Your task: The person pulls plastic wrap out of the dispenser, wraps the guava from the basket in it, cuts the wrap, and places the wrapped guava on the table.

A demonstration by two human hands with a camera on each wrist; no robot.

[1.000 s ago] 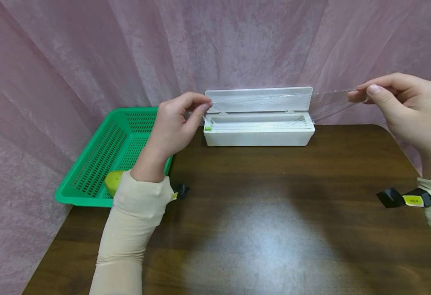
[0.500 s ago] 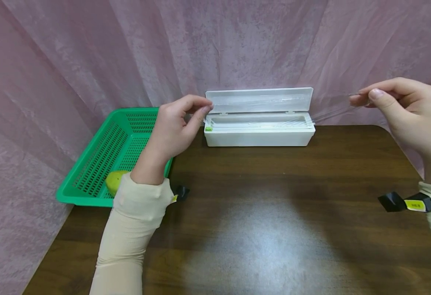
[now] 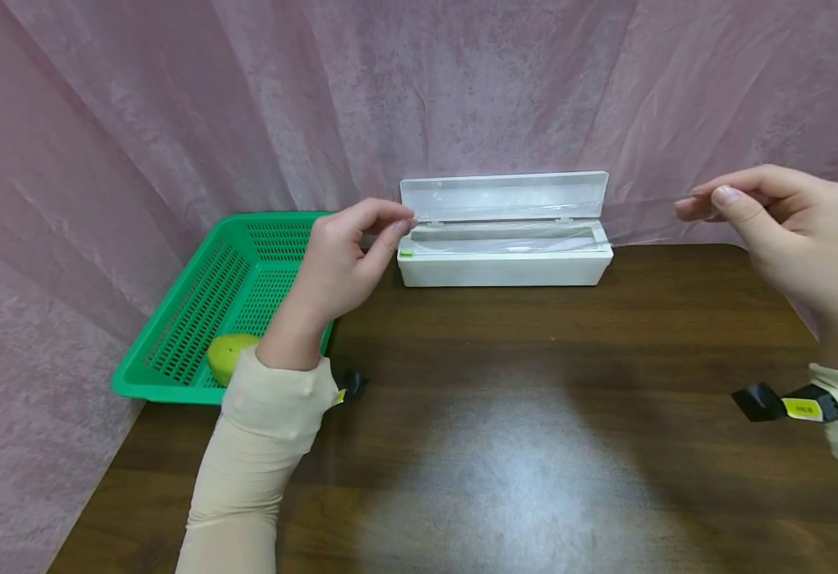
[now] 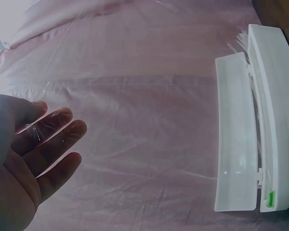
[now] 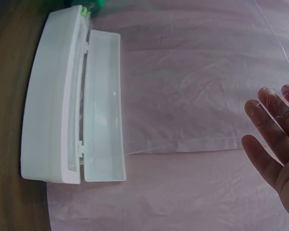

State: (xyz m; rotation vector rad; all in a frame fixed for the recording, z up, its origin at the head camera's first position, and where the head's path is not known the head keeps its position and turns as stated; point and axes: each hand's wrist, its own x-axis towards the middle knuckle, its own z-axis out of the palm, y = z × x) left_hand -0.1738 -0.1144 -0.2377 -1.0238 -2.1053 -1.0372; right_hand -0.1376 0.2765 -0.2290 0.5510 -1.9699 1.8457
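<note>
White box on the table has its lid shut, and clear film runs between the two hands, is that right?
Not quite: the lid isn't shut, it stands open on the white box, as the head view shows. The clear film does run between the left hand and right hand.

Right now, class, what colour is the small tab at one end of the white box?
The small tab is bright green, clearest in the left wrist view.

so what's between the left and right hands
A clear film spans from the left hand to the right hand; in the head view it overlaps the white box and its raised lid.
</note>
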